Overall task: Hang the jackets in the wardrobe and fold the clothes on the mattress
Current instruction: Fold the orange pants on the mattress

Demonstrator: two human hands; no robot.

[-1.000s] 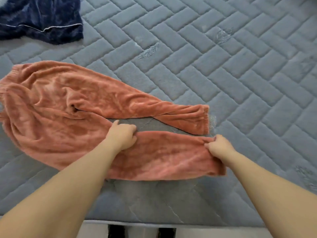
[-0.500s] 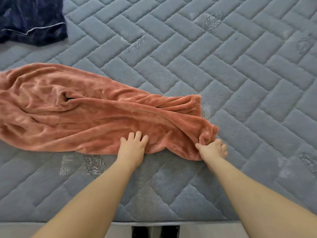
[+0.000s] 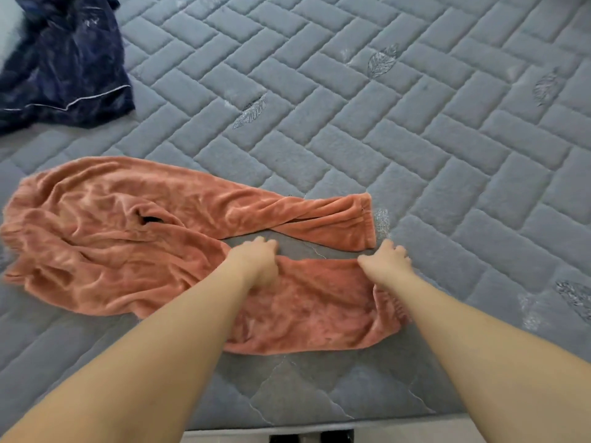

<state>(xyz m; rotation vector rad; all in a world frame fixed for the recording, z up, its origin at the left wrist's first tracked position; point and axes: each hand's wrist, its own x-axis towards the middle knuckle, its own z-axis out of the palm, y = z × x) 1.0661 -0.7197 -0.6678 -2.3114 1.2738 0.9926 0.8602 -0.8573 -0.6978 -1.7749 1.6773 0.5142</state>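
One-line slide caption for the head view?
Both hands, left and right, grip the near leg of orange fleece trousers on the grey mattress.

A grey quilted mattress (image 3: 415,155) carries a herringbone brick pattern with stitched leaf motifs. On it lie plush salmon-orange fleece trousers (image 3: 128,238); beyond them, a dark navy satin garment (image 3: 64,68) with thin white piping.

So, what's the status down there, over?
Left hand and right hand grip the near leg of the fuzzy orange fleece trousers. Legs apart, unfolded. Nothing in the way.
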